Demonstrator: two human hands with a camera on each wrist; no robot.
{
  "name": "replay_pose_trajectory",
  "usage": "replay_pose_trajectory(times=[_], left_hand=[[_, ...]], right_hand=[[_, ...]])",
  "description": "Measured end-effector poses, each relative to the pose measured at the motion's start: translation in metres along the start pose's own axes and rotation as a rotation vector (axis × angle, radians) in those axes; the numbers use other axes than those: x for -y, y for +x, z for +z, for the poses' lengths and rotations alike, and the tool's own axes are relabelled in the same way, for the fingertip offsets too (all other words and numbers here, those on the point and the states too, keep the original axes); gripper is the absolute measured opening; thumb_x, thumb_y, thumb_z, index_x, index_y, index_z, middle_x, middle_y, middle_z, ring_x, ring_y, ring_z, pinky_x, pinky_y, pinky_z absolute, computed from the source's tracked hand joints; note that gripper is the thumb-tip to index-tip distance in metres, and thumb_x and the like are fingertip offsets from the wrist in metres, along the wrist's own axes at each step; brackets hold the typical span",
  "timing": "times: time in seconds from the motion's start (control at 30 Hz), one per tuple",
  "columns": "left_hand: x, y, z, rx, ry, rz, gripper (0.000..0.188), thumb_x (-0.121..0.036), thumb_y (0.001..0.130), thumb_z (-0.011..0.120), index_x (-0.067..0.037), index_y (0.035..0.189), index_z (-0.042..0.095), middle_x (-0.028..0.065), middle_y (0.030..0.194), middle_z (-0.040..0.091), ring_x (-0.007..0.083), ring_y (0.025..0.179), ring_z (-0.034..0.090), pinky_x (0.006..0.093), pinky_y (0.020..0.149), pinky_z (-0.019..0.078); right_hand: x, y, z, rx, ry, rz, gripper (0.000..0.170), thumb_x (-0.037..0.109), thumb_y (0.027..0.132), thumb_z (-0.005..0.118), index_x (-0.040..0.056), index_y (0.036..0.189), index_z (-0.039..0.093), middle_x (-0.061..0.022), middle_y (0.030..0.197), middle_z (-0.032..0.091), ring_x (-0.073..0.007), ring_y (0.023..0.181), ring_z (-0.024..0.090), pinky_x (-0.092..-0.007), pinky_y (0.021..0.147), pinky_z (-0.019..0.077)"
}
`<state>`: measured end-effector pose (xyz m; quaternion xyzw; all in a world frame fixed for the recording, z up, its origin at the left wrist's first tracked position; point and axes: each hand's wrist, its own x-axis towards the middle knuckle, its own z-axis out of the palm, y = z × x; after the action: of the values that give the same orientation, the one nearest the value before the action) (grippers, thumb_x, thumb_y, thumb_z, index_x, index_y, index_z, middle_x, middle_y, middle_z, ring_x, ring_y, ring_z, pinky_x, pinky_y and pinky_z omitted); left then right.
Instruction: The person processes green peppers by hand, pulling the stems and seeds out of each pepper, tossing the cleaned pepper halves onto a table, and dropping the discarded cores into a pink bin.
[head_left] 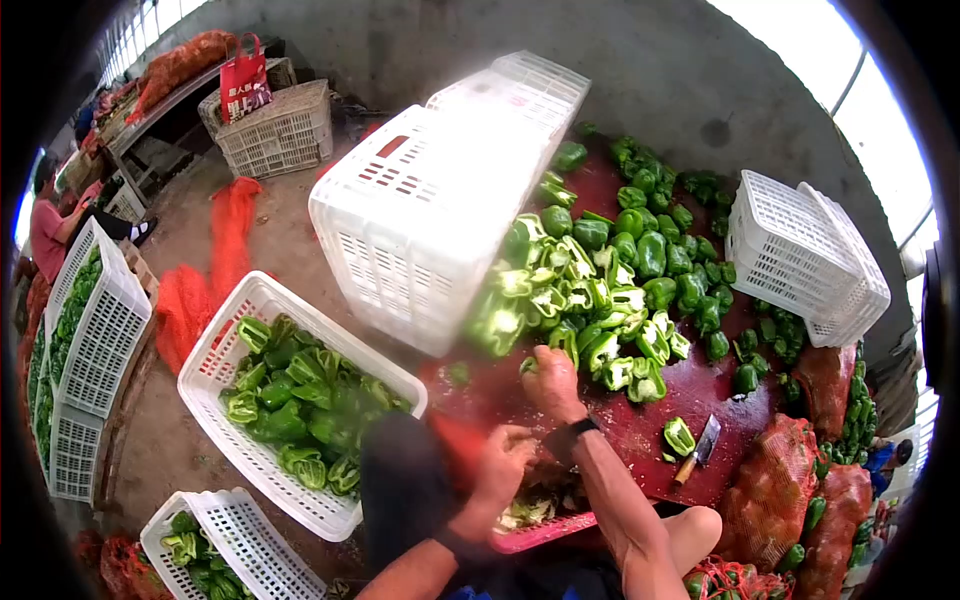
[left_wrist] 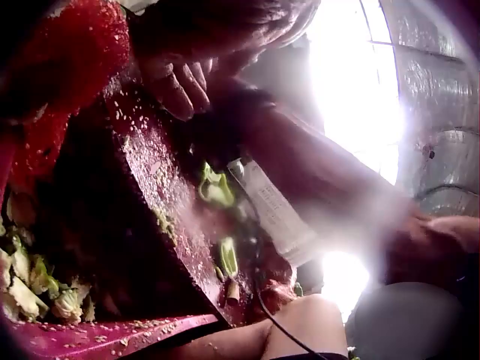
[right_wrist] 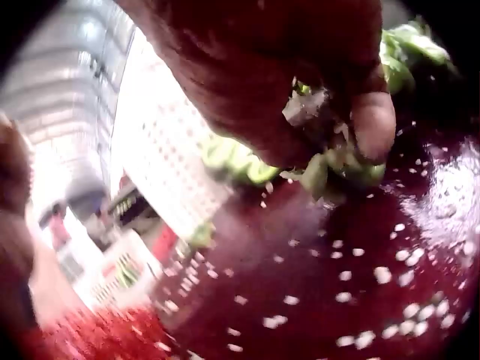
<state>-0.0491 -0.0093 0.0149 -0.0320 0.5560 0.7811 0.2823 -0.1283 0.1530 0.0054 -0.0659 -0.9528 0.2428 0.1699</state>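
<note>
My right hand is over the red work surface, at the near edge of a heap of halved green peppers. In the right wrist view its fingers and thumb pinch small green and whitish pepper bits, partly covered by the hand. Nearer my body hangs my left hand, its fingers loosely bent and nothing seen in them, above a pink-rimmed container of pepper scraps. A cut pepper half lies beside a knife to the right.
A white crate of opened peppers stands at the left. Big white crates rise behind it, and others sit at the far right. Whole peppers cover the back of the surface. Net sacks stand at the right.
</note>
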Motion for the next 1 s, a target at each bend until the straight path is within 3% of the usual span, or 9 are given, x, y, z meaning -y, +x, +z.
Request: replay_pose_trajectory(times=[0.07,0.1,0.3,0.43,0.47,0.6,0.7,0.73,1.0], left_hand=[[0.001,0.003,0.0,-0.089,-0.078,-0.022,0.026,-0.011,0.096,0.06,0.0,0.119,0.057,0.0101,0.105,0.067,0.0181,0.089,0.067,0.0308,0.072,0.0571],[0.002,0.005,0.0,-0.14,-0.13,-0.035,0.027,-0.012,0.097,0.058,-0.001,0.121,0.056,0.0101,0.107,0.066,0.0186,0.091,0.067,0.0312,0.072,0.0578],[-0.018,-0.002,0.005,0.011,-0.332,-0.122,0.041,-0.034,0.106,0.041,-0.004,0.132,0.052,0.0129,0.122,0.062,0.0237,0.101,0.065,0.0392,0.082,0.0576],[0.0,0.003,-0.006,0.223,-0.208,-0.09,0.041,-0.029,0.105,0.048,-0.003,0.137,0.051,0.0107,0.129,0.061,0.0196,0.106,0.063,0.0356,0.087,0.056],[0.003,0.003,-0.006,0.284,-0.175,-0.091,0.042,-0.027,0.104,0.051,-0.003,0.138,0.05,0.0103,0.131,0.06,0.0183,0.107,0.063,0.0345,0.088,0.0555],[0.051,0.014,-0.007,0.305,0.152,0.054,0.045,-0.024,0.099,0.059,0.001,0.136,0.055,0.0135,0.139,0.057,0.0224,0.127,0.054,0.0322,0.104,0.0447],[0.058,0.012,-0.008,0.288,0.085,-0.018,0.045,-0.022,0.098,0.064,0.0,0.136,0.056,0.0129,0.136,0.059,0.021,0.126,0.054,0.0314,0.104,0.0438],[0.047,0.008,-0.003,0.268,0.069,-0.042,0.044,-0.021,0.097,0.065,0.0,0.135,0.056,0.0121,0.134,0.06,0.0197,0.123,0.056,0.0308,0.104,0.0442],[0.037,0.003,-0.002,0.219,-0.154,-0.04,0.029,-0.032,0.102,0.06,-0.006,0.115,0.064,-0.0011,0.099,0.065,0.0077,0.087,0.059,0.0253,0.075,0.0496]], right_hand=[[0.0,-0.009,-0.016,0.023,0.251,0.301,0.024,0.001,0.08,0.063,0.0009,0.103,0.069,-0.0112,0.075,0.067,-0.0206,0.067,0.066,-0.0314,0.059,0.0537],[-0.002,-0.019,-0.038,0.217,0.794,0.488,0.024,0.0,0.076,0.068,0.0039,0.099,0.07,-0.008,0.086,0.069,-0.02,0.07,0.067,-0.0317,0.062,0.0559],[0.062,-0.073,-0.111,0.318,1.282,0.771,0.04,-0.002,0.08,0.061,-0.0004,0.12,0.064,-0.0096,0.109,0.068,-0.0172,0.092,0.066,-0.0293,0.077,0.0559],[0.061,-0.103,-0.103,0.243,1.245,0.616,0.047,0.001,0.085,0.056,-0.003,0.132,0.055,-0.0081,0.107,0.067,-0.0141,0.09,0.063,-0.0263,0.075,0.0539],[0.032,-0.114,-0.08,0.247,0.93,0.444,0.051,0.001,0.085,0.056,-0.0022,0.136,0.053,-0.0077,0.106,0.066,-0.014,0.091,0.063,-0.0261,0.074,0.0541],[0.031,-0.13,-0.067,0.185,0.241,0.102,0.058,-0.002,0.083,0.052,-0.0018,0.141,0.045,-0.0248,0.107,0.067,-0.0349,0.091,0.069,-0.0379,0.08,0.0563],[0.005,-0.143,-0.033,0.234,0.23,0.18,0.053,0.012,0.083,0.069,0.0012,0.131,0.052,-0.0234,0.107,0.068,-0.0367,0.094,0.069,-0.0432,0.084,0.0556],[0.014,-0.143,-0.038,0.156,0.256,0.102,0.063,0.005,0.082,0.06,-0.0054,0.142,0.041,-0.0295,0.089,0.066,-0.0448,0.078,0.066,-0.052,0.067,0.0522],[0.037,-0.135,-0.06,0.075,0.397,0.123,0.058,0.003,0.083,0.055,-0.0092,0.138,0.041,-0.0342,0.095,0.062,-0.0471,0.086,0.064,-0.0494,0.077,0.0514]])
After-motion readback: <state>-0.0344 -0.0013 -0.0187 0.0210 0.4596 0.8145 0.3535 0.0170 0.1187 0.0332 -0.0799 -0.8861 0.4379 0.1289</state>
